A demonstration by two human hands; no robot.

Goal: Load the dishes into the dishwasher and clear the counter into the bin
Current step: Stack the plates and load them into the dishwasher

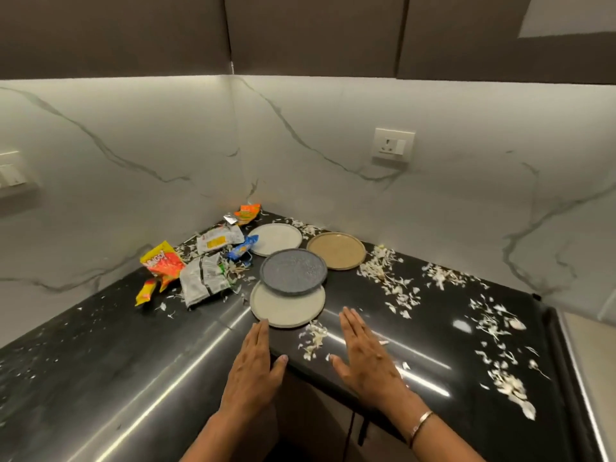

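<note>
At the inner corner of the desk [100, 361], black polished stone, L-shaped; all places are given from the dark grey speckled round plate [293, 271].

Item 1. Dark grey plate: lies flat, overlapping the far edge of a pale grey round plate [286, 310], which sits on its near side.
Item 2. White round plate [275, 238]: just behind it, toward the corner.
Item 3. Tan round plate [336, 251]: just to its right and behind.
Item 4. Crumpled snack wrappers [203, 281], orange, silver, white and blue: heaped to its left.
Item 5. White papery scraps [386, 271]: strewn to its right and in front of it.
Item 6. Left grip [253, 368]: near side, fingers straight and together, holding nothing, tips at the pale plate's rim; contact cannot be told.
Item 7. Right grip [366, 358]: near side and right, flat, fingers straight, holding nothing, close to the pale plate; a thin metal bangle [421, 423] on the wrist.

Step in hand, by judgement: the reach for the first dishes; all four plates are on the desk. The next move likely calls for both grips to close on the stacked pair, or to lift the dark grey plate off first, as it may slide. Dishwasher and bin are not in view.

Room: white veined marble backsplash [133, 161] behind, a wall socket [393, 145] up and to the right, dark upper cabinets [133, 28] above.
</note>
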